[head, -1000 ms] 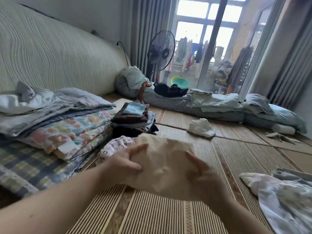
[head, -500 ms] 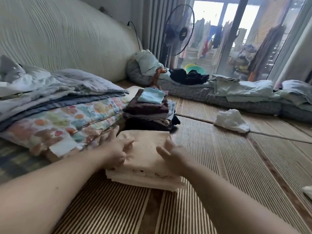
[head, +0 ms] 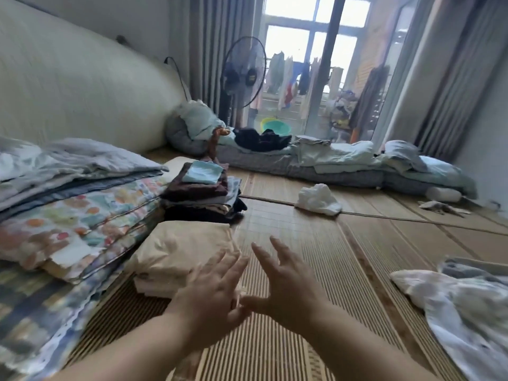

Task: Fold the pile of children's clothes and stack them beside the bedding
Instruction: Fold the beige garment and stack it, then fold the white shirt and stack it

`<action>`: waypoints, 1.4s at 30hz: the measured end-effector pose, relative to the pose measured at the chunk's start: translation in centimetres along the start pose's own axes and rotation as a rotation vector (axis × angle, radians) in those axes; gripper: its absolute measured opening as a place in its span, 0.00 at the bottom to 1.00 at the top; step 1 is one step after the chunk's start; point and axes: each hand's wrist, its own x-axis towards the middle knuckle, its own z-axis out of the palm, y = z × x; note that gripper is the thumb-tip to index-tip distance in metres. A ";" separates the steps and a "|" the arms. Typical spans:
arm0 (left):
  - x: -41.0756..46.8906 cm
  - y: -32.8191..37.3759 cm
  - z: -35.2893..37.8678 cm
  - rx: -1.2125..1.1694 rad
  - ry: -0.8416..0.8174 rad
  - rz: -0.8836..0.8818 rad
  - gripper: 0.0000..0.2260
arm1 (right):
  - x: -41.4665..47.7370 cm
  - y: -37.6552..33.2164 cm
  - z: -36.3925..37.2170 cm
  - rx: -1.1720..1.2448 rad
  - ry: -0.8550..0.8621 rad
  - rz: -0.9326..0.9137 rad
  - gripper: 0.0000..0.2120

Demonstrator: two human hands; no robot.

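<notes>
While left hand point(head: 211, 292) and right hand point(head: 288, 287) hover empty, beige garment point(head: 187, 248) lies lengthwise along bedding point(head: 82, 210)

No legible text, label, brand, number or sign on anything in view.

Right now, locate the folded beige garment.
The folded beige garment lies left of centre in the head view, on the mat beside the floral bedding, nearer than the dark clothes stack.

Both forearms reach in from the lower frame; left hand point(head: 211, 294) and right hand point(head: 286, 287) hover centre-low, fingers spread, holding nothing, thumbs nearly touching.
</notes>
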 end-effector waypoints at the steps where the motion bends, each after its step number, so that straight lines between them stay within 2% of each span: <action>1: -0.8 2.4 0.1 -0.008 -0.003 0.035 0.37 | -2.7 1.0 -0.9 -0.012 0.003 0.022 0.46; 7: -2.8 15.7 1.0 0.043 -0.132 0.236 0.39 | -19.6 7.2 -2.9 0.075 0.009 0.383 0.45; 11: -3.2 24.8 2.5 0.057 -0.192 0.399 0.39 | -27.5 11.4 -4.1 0.057 0.039 0.573 0.44; 16: -1.7 34.3 5.2 0.046 -0.192 0.519 0.36 | -31.1 16.7 -5.9 0.078 0.053 0.703 0.40; 20: 0.5 38.7 8.0 0.037 -0.206 0.549 0.35 | -33.0 21.0 -6.3 0.096 0.112 0.809 0.36; 25: 4.2 41.7 12.0 0.034 -0.289 0.507 0.37 | -34.5 25.0 -5.4 0.153 0.077 0.952 0.34; 30: 7.8 43.5 14.9 -0.007 -0.359 0.434 0.35 | -34.2 26.4 -4.0 0.229 0.019 0.995 0.31; 32: 8.7 43.4 15.4 -0.093 -0.368 0.314 0.34 | -33.8 26.4 -3.8 0.239 0.011 1.005 0.30; 33: 9.0 43.2 15.4 -0.141 -0.359 0.268 0.29 | -33.6 26.4 -3.8 0.236 0.005 1.007 0.31; 35: 9.4 42.6 15.3 -0.162 -0.339 0.270 0.09 | -33.1 26.1 -3.7 0.213 -0.002 1.006 0.31; 36: 9.5 42.3 15.0 -0.166 -0.340 0.261 0.02 | -32.7 25.9 -3.7 0.203 0.001 1.006 0.30; 39: 9.8 41.9 14.6 -0.283 -0.403 0.140 0.16 | -31.9 25.1 -3.9 0.215 0.026 1.026 0.25; 42: 9.8 42.3 14.1 -0.338 -0.433 0.082 0.21 | -31.4 24.3 -4.1 0.209 0.022 1.054 0.25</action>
